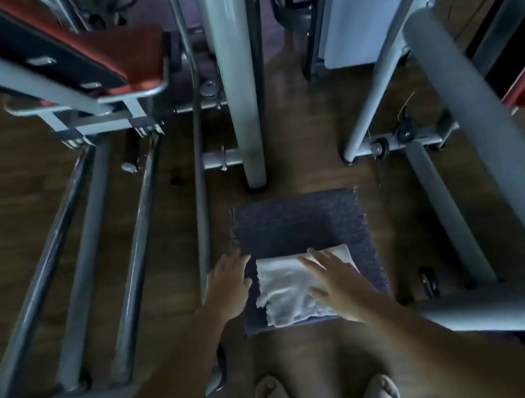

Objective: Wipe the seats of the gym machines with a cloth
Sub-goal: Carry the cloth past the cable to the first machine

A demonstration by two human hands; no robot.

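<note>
While the right hand lies flat on the crumpled white cloth — at six o'clock on the dark, speckled rectangular pad — the left hand rests, fingers relaxed, at its nine o'clock edge.

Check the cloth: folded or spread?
Spread flat but wrinkled: the cloth lies on the dark pad with the right hand resting on it, fingers straight. Whether it is doubled over, cannot tell.

Both my arms reach forward and down, bare along their whole visible length. My left hand lies palm down, fingers straight; my right hand is flat too (fingers slightly spread), just beside it.
</note>
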